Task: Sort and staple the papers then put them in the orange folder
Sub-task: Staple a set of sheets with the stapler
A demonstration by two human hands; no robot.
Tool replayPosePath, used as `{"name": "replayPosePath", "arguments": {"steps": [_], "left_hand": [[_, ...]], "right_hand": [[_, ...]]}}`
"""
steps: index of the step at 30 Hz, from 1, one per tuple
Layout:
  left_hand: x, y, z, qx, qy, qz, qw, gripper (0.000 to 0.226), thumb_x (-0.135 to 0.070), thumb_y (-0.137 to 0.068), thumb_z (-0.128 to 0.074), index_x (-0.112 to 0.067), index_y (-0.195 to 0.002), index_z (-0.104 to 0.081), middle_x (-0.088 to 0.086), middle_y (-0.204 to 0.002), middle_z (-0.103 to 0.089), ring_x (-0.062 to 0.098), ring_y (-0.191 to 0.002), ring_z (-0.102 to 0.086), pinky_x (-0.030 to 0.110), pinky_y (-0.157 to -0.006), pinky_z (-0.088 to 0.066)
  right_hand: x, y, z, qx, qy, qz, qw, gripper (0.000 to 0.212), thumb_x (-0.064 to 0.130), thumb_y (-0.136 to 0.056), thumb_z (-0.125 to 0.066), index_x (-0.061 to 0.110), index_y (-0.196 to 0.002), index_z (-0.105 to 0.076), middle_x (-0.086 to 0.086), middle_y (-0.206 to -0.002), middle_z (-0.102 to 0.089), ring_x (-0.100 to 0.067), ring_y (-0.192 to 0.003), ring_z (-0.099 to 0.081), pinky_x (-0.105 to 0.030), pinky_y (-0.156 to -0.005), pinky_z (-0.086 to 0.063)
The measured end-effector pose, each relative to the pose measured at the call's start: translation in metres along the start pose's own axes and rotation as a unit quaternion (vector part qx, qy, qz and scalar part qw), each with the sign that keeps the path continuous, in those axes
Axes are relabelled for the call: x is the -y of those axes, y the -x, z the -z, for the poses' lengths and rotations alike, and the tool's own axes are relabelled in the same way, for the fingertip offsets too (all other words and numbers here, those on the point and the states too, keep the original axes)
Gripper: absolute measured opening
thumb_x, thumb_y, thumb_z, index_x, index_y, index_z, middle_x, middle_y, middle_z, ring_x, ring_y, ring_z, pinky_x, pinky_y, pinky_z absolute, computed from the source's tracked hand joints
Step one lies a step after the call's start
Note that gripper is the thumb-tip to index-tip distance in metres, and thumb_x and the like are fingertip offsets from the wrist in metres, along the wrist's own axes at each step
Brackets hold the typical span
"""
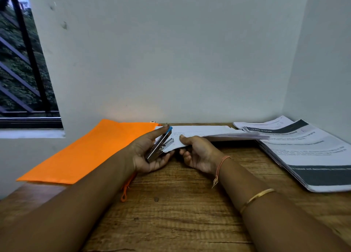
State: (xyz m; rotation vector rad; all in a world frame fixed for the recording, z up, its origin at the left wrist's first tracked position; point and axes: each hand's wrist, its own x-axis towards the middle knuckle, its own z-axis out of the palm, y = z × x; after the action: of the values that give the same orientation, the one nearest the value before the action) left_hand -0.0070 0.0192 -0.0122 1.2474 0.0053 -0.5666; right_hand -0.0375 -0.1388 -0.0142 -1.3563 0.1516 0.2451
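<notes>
1. Table (pixel 171 213): wood, set against the wall, under both your forearms.
2. Folder (pixel 91 153): orange, flat on the table's left side, its far corner just beside the held sheets; 1 orange cord (pixel 125 192) hangs near your left wrist.
3. Stack (pixel 307 153): printed papers with dark bands, fanned on the table's right side.
4. Sheets (pixel 205 132): a thin set, lifted off the table between folder and stack, right end over the stack's edge.
5. Left hand (pixel 146 154): your fingers and thumb are wrapped round the stapler.
6. Right hand (pixel 197 153): you pinch the sheets' near edge, thumb on top, fingers curled beneath.
7. Stapler (pixel 160 145): silver, blue tip, tilted upward, mouth at the sheets' left corner; whether it bites the paper cannot be told.
8. Wrist items: 1 orange thread (pixel 220 166) and 1 gold bangle (pixel 256 196), both on your right arm.
</notes>
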Motion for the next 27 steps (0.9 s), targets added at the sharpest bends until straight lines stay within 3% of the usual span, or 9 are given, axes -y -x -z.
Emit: {"name": "replayPosePath", "arguments": {"steps": [3, 8, 12, 19, 23, 27], "left_hand": [[0.001, 0.009, -0.009, 0.013, 0.027, -0.011, 0.999, 0.034, -0.044, -0.081, -0.062, -0.013, -0.096, -0.058, 0.004, -0.087, -0.059, 0.013, -0.051, -0.065, 0.021, -0.044, -0.051], [0.0, 0.009, -0.01, -0.005, 0.064, 0.032, 0.997, 0.054, -0.039, -0.049, -0.079, -0.008, -0.091, -0.065, 0.007, -0.082, -0.066, 0.016, -0.056, -0.065, 0.023, -0.049, -0.056], [0.001, 0.011, -0.011, 0.007, 0.063, 0.028, 0.998, 0.043, -0.036, -0.056, -0.076, -0.005, -0.086, -0.066, 0.009, -0.077, -0.068, 0.018, -0.057, -0.066, 0.026, -0.056, -0.057], [0.0, 0.017, -0.016, -0.02, 0.059, 0.011, 0.998, 0.028, -0.031, -0.081, -0.068, -0.004, -0.084, -0.065, 0.008, -0.066, -0.068, 0.014, -0.049, -0.065, 0.02, -0.045, -0.054], [0.002, 0.018, -0.014, -0.016, 0.016, -0.017, 1.0, 0.021, -0.032, -0.085, -0.064, -0.01, -0.085, -0.063, 0.001, -0.062, -0.068, 0.008, -0.05, -0.065, 0.018, -0.046, -0.052], [0.001, 0.025, -0.019, -0.011, -0.002, -0.033, 0.999, 0.022, -0.03, -0.088, -0.06, -0.01, -0.081, -0.062, 0.001, -0.057, -0.067, 0.008, -0.047, -0.064, 0.017, -0.041, -0.049]], "right_hand": [[0.001, 0.001, 0.0, 0.012, 0.011, -0.011, 1.0, 0.021, 0.026, -0.099, -0.047, 0.009, -0.089, -0.054, -0.001, -0.05, -0.048, -0.004, -0.031, -0.039, -0.013, -0.031, -0.032], [0.001, 0.003, -0.003, 0.023, 0.013, -0.022, 0.999, 0.031, 0.029, -0.099, -0.047, 0.008, -0.076, -0.051, 0.0, -0.045, -0.048, -0.003, -0.03, -0.038, -0.013, -0.03, -0.031], [0.0, 0.004, -0.004, 0.041, -0.006, -0.02, 0.999, 0.034, 0.028, -0.1, -0.045, 0.007, -0.073, -0.049, 0.0, -0.043, -0.047, -0.003, -0.029, -0.035, -0.011, -0.029, -0.029], [0.002, 0.007, 0.0, 0.069, -0.004, -0.064, 0.996, 0.036, 0.034, -0.096, -0.05, 0.006, -0.072, -0.053, -0.002, -0.048, -0.051, -0.003, -0.032, -0.04, -0.01, -0.032, -0.036], [0.005, 0.011, 0.002, 0.041, -0.014, -0.063, 0.997, 0.041, 0.049, -0.088, -0.057, 0.009, -0.092, -0.058, -0.01, -0.059, -0.056, -0.009, -0.035, -0.049, -0.015, -0.035, -0.044], [0.002, 0.012, -0.003, 0.033, -0.041, -0.037, 0.998, 0.049, 0.051, -0.086, -0.06, 0.008, -0.108, -0.059, -0.013, -0.085, -0.063, -0.021, -0.055, -0.063, -0.028, -0.052, -0.057]]}}
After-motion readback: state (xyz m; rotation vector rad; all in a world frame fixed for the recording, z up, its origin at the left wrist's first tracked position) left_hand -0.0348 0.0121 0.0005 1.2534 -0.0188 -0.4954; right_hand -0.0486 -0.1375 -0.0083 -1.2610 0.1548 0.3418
